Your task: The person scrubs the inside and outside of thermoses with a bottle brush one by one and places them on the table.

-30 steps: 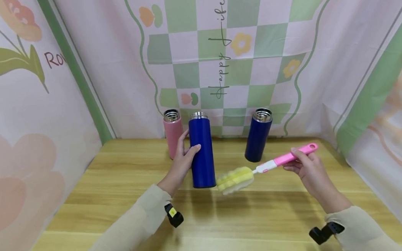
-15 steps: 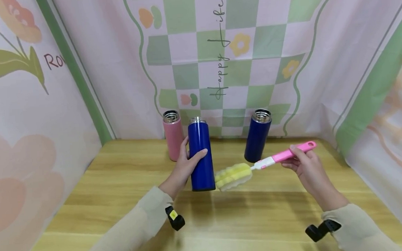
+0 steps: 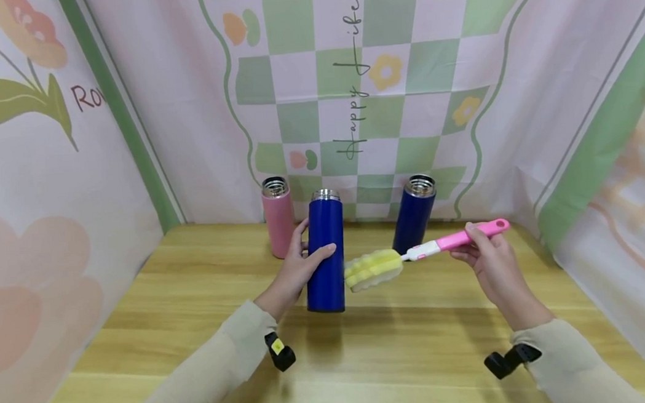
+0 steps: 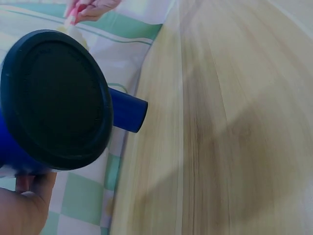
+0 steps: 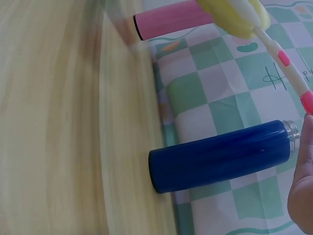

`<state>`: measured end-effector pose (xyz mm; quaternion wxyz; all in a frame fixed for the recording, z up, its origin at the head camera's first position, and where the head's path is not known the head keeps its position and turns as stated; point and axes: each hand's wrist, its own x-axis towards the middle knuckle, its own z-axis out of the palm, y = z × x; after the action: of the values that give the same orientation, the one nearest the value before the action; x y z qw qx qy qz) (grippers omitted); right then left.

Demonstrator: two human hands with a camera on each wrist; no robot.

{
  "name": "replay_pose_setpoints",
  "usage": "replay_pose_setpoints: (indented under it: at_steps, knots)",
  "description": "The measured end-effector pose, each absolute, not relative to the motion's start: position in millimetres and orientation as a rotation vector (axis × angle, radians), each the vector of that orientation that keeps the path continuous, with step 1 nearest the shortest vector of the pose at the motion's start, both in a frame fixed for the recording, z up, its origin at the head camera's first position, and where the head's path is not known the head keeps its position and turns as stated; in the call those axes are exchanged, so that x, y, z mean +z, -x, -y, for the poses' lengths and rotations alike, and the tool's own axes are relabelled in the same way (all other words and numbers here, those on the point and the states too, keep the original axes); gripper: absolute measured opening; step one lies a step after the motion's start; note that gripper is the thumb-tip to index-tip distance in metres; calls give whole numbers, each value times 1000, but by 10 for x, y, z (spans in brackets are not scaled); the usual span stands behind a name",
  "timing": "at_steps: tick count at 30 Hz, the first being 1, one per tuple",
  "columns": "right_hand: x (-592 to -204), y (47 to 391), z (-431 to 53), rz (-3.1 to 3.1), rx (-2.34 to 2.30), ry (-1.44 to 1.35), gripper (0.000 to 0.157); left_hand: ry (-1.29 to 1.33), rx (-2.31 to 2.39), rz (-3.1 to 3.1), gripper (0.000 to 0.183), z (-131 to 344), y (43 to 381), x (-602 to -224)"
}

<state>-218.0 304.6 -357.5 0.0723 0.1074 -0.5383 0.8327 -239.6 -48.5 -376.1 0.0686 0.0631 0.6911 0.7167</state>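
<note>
My left hand (image 3: 293,271) grips a tall blue thermos (image 3: 324,250) round its side, thumb across the front. The thermos is held above the table, its uncapped steel mouth up. Its black base (image 4: 56,100) fills much of the left wrist view. By the handle, my right hand (image 3: 495,268) pinches a bottle brush (image 3: 375,268) with a pink and white handle and a yellow-white sponge head. The sponge tip points at the lower side of the thermos; whether they touch I cannot tell. In the right wrist view the sponge head (image 5: 239,17) is partly cut off.
A pink thermos (image 3: 278,219) without a lid stands at the back, left of the held one. Another lidless blue thermos (image 3: 414,214) stands at the back right, partly behind the brush. Behind the wooden table (image 3: 196,308) hangs a checkered cloth (image 3: 345,114).
The held thermos has come down slightly, shifting left and then back right. The brush has risen a little, so its handle now overlaps the rear blue thermos. Both hands keep their hold.
</note>
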Motion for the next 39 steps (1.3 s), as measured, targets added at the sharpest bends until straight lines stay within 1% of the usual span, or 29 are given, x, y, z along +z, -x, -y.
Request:
replay_pose_setpoints:
  at_steps: [8, 21, 29, 35, 39]
  knots:
    - [-3519, 2215, -3063, 1529, 2475, -320, 17, -248, 2160, -2095, 89, 525, 2415, -3796]
    - [-3418, 2253, -3055, 1481, 2426, -238, 24, -282, 2151, -2026, 81, 533, 2395, -3809]
    - [-3361, 2278, -3033, 1453, 2419, -172, 24, -265, 2097, -2062, 83, 521, 2386, -3813]
    - [-3347, 2267, -3020, 1458, 2425, -164, 29, -273, 2054, -2129, 95, 512, 2374, -3807]
    - [-3332, 2278, -3015, 1442, 2422, -168, 30, -277, 2049, -2141, 96, 508, 2376, -3815]
